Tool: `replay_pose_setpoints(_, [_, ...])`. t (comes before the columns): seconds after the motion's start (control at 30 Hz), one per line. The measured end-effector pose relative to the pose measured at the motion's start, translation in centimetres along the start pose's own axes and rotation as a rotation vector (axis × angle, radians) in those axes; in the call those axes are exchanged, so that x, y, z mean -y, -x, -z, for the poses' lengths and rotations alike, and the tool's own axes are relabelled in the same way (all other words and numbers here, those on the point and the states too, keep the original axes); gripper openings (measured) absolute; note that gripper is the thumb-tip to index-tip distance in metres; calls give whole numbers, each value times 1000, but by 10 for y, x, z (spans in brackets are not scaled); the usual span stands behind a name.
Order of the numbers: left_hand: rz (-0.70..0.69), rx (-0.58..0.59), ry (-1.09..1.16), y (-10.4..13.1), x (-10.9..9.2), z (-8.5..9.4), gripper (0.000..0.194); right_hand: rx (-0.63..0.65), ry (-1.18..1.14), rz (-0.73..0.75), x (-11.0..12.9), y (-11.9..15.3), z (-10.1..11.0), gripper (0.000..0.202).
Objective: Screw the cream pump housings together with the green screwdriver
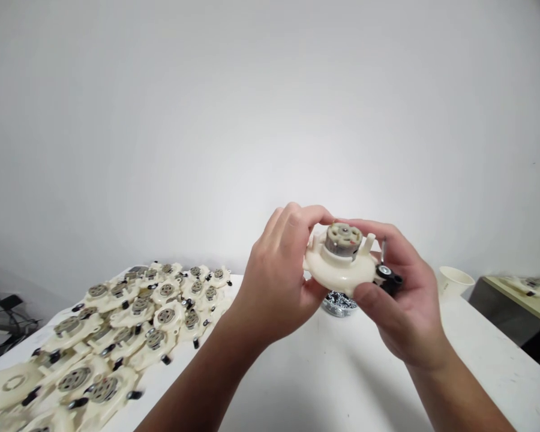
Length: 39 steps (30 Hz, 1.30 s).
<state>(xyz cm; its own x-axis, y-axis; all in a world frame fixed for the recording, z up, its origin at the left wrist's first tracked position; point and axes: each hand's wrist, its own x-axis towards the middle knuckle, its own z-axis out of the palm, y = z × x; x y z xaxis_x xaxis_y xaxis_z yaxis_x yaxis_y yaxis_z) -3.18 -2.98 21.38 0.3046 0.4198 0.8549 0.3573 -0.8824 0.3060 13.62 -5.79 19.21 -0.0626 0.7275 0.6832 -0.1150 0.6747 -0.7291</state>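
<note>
Between my two hands, above the white table, is a cream plastic motor housing [337, 270] with a round metal motor [343, 241] seated on top. My left hand [283, 264] grips its left side, fingers behind and thumb below. On the right, my right hand [400, 294] wraps round the other side, thumb at the front edge and index finger along the back. A black fitting [389, 279] with a screw head and an upright metal pin sits on the housing's right, against my right palm. Partly hidden below the housing stands a clear bowl of small shiny metal parts [339, 303].
Many similar motor housings [155, 342] with black fittings are spread over the left side of the white table [333, 384]. A pale cup [454, 281] stands at the back right. Another housing [528, 285] lies on a yellowish surface farther right. Cables [11, 312] are at far left.
</note>
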Motion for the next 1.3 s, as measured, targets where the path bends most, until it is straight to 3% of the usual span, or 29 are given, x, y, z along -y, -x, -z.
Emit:
replay_pose_setpoints(0.13, [-21, -69, 48, 2, 3, -7, 70, 142, -86, -25, 0, -3, 3, 35])
replay_pose_setpoints(0.3, [105, -59, 127, 3, 1, -7, 82, 151, -100, -27, 0, -5, 5, 36])
replay_pose_setpoints(0.5, [335, 210, 309, 0, -10, 2, 73, -12, -41, 43, -5, -2, 1, 26])
replay_pose_setpoints(0.67, [288, 334, 447, -2, -13, 16, 78, -33, -83, 113, -6, 0, -2, 32])
replay_pose_setpoints(0.8, [262, 336, 529, -1, -11, 19, 63, -65, -90, 126, -8, -2, -1, 35])
replay_pose_setpoints(0.97, [274, 245, 541, 2, -11, 10, 53, -91, -86, 96, -12, -4, 0, 33])
replay_pose_setpoints(1.13, [217, 178, 453, -1, -10, 8, 28, -120, -69, 82, -8, -4, -1, 28])
replay_pose_setpoints(1.3, [182, 135, 363, -2, -9, 9, 17, -79, -39, -2, 0, -2, -4, 25])
